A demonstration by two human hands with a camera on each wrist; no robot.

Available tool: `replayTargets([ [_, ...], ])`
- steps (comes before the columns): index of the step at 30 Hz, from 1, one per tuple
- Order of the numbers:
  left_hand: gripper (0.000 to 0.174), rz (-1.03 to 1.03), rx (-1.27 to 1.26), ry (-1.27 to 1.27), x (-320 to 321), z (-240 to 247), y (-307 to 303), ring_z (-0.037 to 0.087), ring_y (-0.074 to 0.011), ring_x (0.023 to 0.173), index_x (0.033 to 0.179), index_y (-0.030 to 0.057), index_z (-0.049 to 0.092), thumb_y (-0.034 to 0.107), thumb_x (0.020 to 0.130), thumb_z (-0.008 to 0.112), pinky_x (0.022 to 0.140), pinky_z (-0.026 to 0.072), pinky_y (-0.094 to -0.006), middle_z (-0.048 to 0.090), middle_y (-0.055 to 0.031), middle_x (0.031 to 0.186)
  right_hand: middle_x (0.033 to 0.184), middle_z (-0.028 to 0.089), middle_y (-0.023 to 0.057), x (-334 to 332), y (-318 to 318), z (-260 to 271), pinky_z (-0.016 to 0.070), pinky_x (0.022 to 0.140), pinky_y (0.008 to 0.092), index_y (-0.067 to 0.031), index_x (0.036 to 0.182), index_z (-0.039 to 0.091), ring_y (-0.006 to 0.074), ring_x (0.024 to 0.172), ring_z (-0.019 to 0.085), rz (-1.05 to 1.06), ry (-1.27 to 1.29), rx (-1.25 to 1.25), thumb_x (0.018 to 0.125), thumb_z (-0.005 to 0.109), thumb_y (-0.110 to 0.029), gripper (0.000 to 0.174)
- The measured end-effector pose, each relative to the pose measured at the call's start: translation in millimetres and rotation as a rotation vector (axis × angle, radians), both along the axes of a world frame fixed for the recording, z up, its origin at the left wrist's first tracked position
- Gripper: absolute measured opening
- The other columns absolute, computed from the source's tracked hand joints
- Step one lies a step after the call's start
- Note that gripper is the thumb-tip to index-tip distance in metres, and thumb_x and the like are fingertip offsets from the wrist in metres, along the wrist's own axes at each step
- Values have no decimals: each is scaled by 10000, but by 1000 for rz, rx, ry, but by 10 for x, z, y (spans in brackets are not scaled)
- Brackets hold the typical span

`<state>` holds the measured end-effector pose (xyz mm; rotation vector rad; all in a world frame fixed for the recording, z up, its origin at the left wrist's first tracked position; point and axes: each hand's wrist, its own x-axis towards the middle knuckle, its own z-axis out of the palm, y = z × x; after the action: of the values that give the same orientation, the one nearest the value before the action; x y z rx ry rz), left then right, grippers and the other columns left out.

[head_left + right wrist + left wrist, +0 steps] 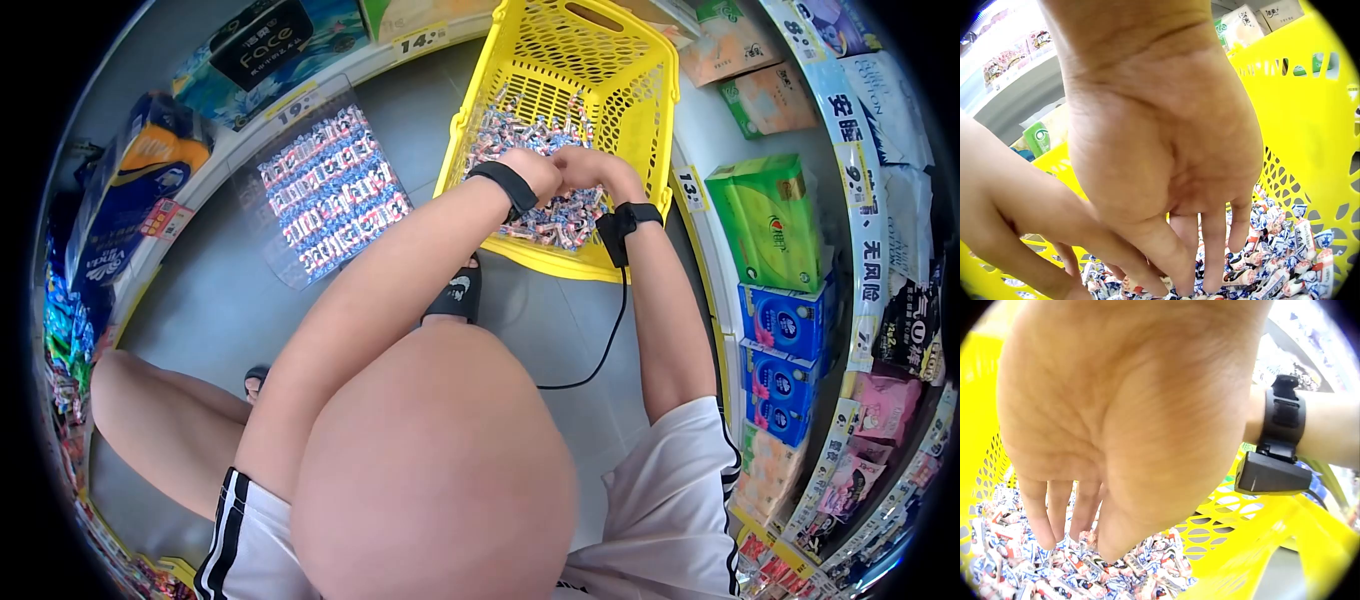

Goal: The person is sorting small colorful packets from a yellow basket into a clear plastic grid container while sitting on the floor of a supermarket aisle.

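Wrapped candies [570,215] in white, blue and red wrappers lie loose in the bottom of a yellow basket [560,262]. My left hand [530,172] and right hand [592,170] are side by side over them, overlapping in the head view. In the left wrist view, the left hand [1104,437] points down, thumb and fingertips right at the candies [1072,575]. The right hand [1172,156] also reaches down, its long fingers extended to the candies [1279,250]. On the floor left of the basket, a clear plastic tray [330,190] holds candies in neat rows.
Shelves curve around both sides. Green tissue packs [770,225] and blue packs [785,320] stand on the right, a dark blue pack [130,195] on the left. A black cable [605,345] hangs from the right wrist. My knee [430,450] and sandalled foot [457,295] are below the basket.
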<state>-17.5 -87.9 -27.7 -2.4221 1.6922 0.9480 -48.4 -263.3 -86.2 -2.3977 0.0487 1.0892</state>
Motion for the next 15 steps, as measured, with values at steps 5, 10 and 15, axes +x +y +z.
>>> replayTargets([
  [5, 292, 38, -55, 53, -17, 67, 146, 731, -343, 1042, 1156, 80, 723, 119, 868, 696, 858, 583, -484, 749, -146, 1128, 1000, 784, 98, -18, 157, 185, 553, 877, 414, -103, 1093, 784, 245, 956, 723, -49, -61, -59, 744, 886, -164, 369],
  [10, 266, 69, -216, 114, 0, 48, 325, 722, -355, 1017, 1105, 72, 713, 65, 840, 693, 846, 576, -463, 740, -163, 1097, 900, 780, 116, -44, 362, 439, 562, 806, 403, -47, 983, 794, 262, 840, 727, -71, -118, -63, 675, 937, -270, 406],
  [15, 139, 136, -371, 89, -3, 107, 556, 736, -346, 983, 984, 60, 765, 125, 868, 723, 841, 591, -439, 748, -182, 1059, 920, 784, 124, -76, 494, 546, 557, 798, 388, -47, 993, 795, 260, 848, 728, -9, -244, -43, 680, 941, -266, 409],
])
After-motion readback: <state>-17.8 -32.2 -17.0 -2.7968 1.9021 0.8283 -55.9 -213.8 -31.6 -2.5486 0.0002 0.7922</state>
